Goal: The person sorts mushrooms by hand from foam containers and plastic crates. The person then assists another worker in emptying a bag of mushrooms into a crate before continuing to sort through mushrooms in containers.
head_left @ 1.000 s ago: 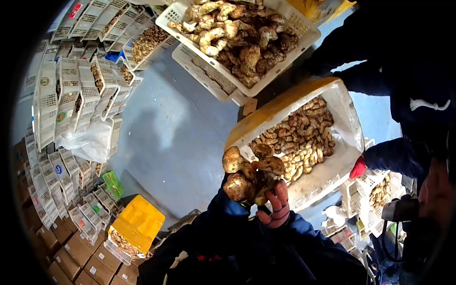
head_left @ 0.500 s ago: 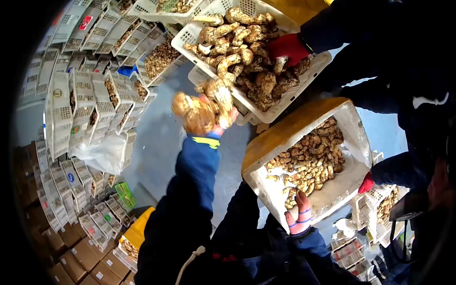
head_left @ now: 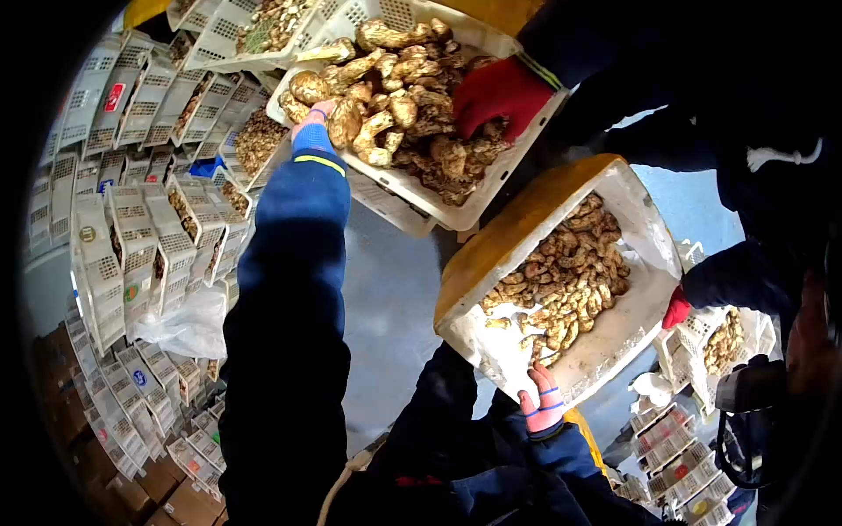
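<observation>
Floor (head_left: 381, 302) below you is blue-grey, and the room's left side is packed with stacked crates (head_left: 95, 272), too many to count. Your left hand (head_left: 316, 121) reaches among large mushrooms (head_left: 430, 105) in one white crate (head_left: 405, 191); you cannot tell its grip. Your right hand (head_left: 542, 403), fingers extended and grasping nothing, touches one foam box (head_left: 517, 230) of small mushrooms (head_left: 561, 285). Two red gloves (head_left: 500, 98) belong to a co-worker: one in the crate, one at the box.

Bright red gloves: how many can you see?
2: one glove in the mushroom crate at the top, another glove at the foam box's right side. Others may be hidden.
</observation>
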{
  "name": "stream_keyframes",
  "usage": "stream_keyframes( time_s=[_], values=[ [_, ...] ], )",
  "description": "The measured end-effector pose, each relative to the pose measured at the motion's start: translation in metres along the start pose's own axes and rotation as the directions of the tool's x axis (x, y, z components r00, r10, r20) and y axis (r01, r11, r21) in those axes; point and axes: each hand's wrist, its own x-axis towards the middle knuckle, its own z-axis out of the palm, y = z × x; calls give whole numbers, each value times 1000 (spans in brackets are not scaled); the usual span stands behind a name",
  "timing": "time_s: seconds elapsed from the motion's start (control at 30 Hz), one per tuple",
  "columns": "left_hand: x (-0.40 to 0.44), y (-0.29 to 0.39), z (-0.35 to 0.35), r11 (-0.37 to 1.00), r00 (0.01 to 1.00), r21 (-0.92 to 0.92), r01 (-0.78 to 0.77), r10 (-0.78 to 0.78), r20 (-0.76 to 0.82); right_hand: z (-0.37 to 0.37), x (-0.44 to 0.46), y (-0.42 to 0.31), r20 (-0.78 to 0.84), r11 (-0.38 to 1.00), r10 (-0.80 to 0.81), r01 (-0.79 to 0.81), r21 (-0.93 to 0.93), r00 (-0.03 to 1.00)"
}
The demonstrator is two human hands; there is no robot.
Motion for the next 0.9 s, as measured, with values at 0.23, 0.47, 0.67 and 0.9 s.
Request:
stream_keyframes(
  time_s=[0.23,0.47,0.67,0.9],
  values=[
    [-140,17,33,979,979,-193,69,-29,204,-7,1,13,9,998,31,-32,61,999],
    [-170,-18,9,356,839,-870,342,300,453,-23,-3,37,-19,998,23,-22,53,1000],
    [-187,-38,16,127,949,-966,226,197,248,-21,-4,42,29,992,60,-62,107,998],
    [-155,-66,110,884,997,-463,-65,34,-75,-12,-3,49,61,988,55,-63,141,997]
  ],
)
